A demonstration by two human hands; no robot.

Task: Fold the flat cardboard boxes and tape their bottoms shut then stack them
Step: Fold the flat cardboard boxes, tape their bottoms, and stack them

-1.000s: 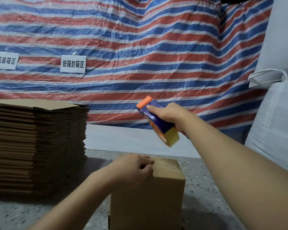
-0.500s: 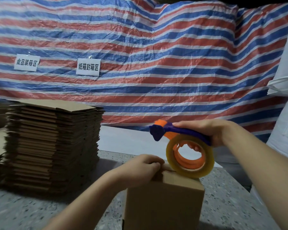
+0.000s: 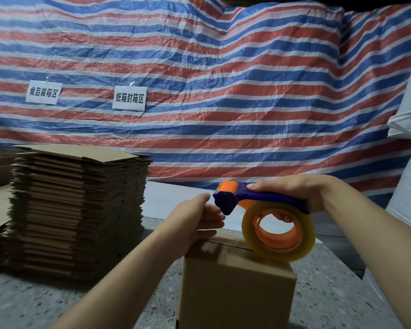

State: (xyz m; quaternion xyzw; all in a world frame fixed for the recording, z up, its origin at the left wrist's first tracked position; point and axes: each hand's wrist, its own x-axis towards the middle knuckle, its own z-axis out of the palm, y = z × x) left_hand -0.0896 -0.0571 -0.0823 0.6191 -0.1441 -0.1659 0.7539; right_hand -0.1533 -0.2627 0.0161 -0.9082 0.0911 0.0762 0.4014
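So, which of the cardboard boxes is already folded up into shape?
Only the box under the hands, standing on the table with the tape roll on top. The others lie flat in the stack at left.

A folded cardboard box (image 3: 235,288) stands on a table (image 3: 33,302), nearest the viewer. A tape dispenser (image 3: 268,224) rests on its top, right side; a left hand (image 3: 197,222) sits at the top's left edge. A stack of flat boxes (image 3: 78,207) stands to the left. A tarp (image 3: 223,91) hangs behind.

At lower centre, the left hand (image 3: 195,222) rests on the folded box (image 3: 235,288); the right hand (image 3: 301,191) grips the tape dispenser (image 3: 266,214), its roll touching the box top. Flat cardboard stack (image 3: 81,205) stands left on the table (image 3: 33,300).
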